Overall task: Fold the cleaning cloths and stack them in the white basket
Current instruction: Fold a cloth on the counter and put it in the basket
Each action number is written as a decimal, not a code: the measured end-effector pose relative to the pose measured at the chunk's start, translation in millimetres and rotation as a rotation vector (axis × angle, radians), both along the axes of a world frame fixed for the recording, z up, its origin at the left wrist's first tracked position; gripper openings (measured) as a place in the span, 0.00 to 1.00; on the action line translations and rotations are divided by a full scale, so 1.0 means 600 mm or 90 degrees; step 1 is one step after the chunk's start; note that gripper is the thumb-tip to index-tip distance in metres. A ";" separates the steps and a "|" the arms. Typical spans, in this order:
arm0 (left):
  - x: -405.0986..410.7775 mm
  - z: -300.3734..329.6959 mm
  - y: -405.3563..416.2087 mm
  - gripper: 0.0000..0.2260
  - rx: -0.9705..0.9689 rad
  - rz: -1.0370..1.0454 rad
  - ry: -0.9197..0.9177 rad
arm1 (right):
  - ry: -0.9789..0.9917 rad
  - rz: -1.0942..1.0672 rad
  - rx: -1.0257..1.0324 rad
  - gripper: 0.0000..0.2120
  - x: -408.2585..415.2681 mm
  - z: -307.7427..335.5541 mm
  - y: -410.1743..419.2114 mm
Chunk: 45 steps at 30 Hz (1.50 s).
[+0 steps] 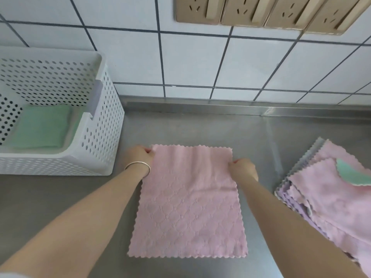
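Your left hand (140, 156) and right hand (242, 168) have their fingers pinching the pink cloth's (188, 207) far corners, flat on the desk (200, 127), white basket (104, 121) left of them.

Right of the right hand (244, 169), the loose stack of pink and lilac cloths (329, 199) runs off the edge; left of the left hand (140, 155), the white perforated plastic basket (100, 125) is cropped too.

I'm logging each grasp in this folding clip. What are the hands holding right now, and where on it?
Both hold the pink cloth spread on the counter: the left hand pinches its far left corner, the right hand its far right corner.
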State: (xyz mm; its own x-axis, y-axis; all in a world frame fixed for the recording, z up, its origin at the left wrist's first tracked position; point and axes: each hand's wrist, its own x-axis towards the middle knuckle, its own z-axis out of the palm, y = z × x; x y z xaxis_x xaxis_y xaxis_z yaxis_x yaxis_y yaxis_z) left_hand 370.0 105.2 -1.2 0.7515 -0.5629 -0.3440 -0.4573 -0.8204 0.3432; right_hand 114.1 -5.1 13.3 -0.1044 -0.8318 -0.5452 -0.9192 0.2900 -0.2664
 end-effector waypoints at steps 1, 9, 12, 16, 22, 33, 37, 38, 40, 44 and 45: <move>0.000 -0.006 0.002 0.17 -0.005 0.002 -0.013 | 0.018 -0.002 -0.001 0.16 0.000 -0.001 0.002; 0.013 -0.012 0.018 0.11 -0.004 0.049 -0.031 | 0.046 -0.027 -0.071 0.12 -0.003 0.008 0.019; -0.002 0.013 0.041 0.10 -0.058 -0.012 -0.041 | 0.016 0.041 -0.155 0.09 -0.008 0.029 0.049; -0.069 0.029 0.106 0.14 -0.172 -0.254 -0.127 | -0.059 0.328 -0.314 0.15 -0.033 0.027 0.134; -0.151 -0.018 0.184 0.33 0.059 -0.487 -0.136 | 0.069 0.539 -0.138 0.35 -0.064 -0.025 0.225; -0.140 -0.013 0.229 0.34 0.164 -0.405 -0.134 | 0.149 0.501 -0.248 0.32 -0.120 -0.004 0.248; -0.180 -0.010 0.262 0.31 0.010 -0.566 -0.191 | 0.011 0.613 -0.261 0.25 -0.113 0.008 0.300; -0.191 -0.012 0.270 0.29 -0.014 -0.592 -0.184 | -0.010 0.639 -0.253 0.24 -0.112 0.005 0.313; -0.210 -0.017 0.281 0.27 -0.030 -0.631 -0.167 | -0.053 0.656 -0.257 0.21 -0.110 -0.004 0.330; -0.216 -0.028 0.286 0.23 -0.080 -0.631 -0.189 | -0.110 0.627 -0.227 0.17 -0.123 -0.020 0.334; -0.214 -0.029 0.287 0.21 -0.095 -0.629 -0.191 | -0.113 0.635 -0.232 0.18 -0.128 -0.021 0.334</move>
